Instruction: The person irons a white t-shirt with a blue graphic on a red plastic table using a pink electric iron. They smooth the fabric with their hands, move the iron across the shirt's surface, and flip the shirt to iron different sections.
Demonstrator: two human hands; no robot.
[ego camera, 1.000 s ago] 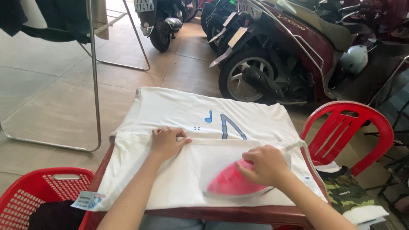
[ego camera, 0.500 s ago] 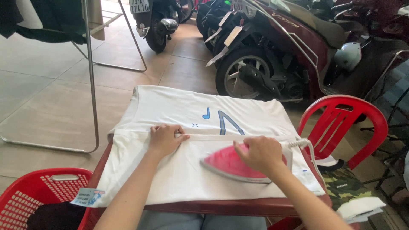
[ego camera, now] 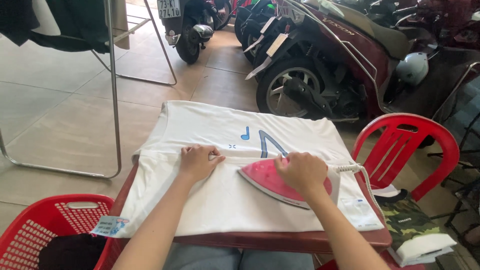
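Head view: the left hand [ego camera: 196, 161] presses flat on the white shirt [ego camera: 235, 170], keeping it taut beside the pink iron [ego camera: 272, 181] the right hand [ego camera: 301, 171] grips.

A white T-shirt [ego camera: 225, 200] printed with blue marks is seen, and a pink-and-white iron [ego camera: 272, 181] is shown. A red plastic chair [ego camera: 407, 145], a red perforated basket [ego camera: 45, 230] and a camouflage-patterned garment [ego camera: 407, 225] are also shown.

A red laundry basket [ego camera: 47, 227] is being seen below and left of the hands, a red plastic chair [ego camera: 405, 145] with folded clothes [ego camera: 417, 232] to their right, and parked scooters [ego camera: 325, 65] and a metal rack [ego camera: 116, 90] beyond them.
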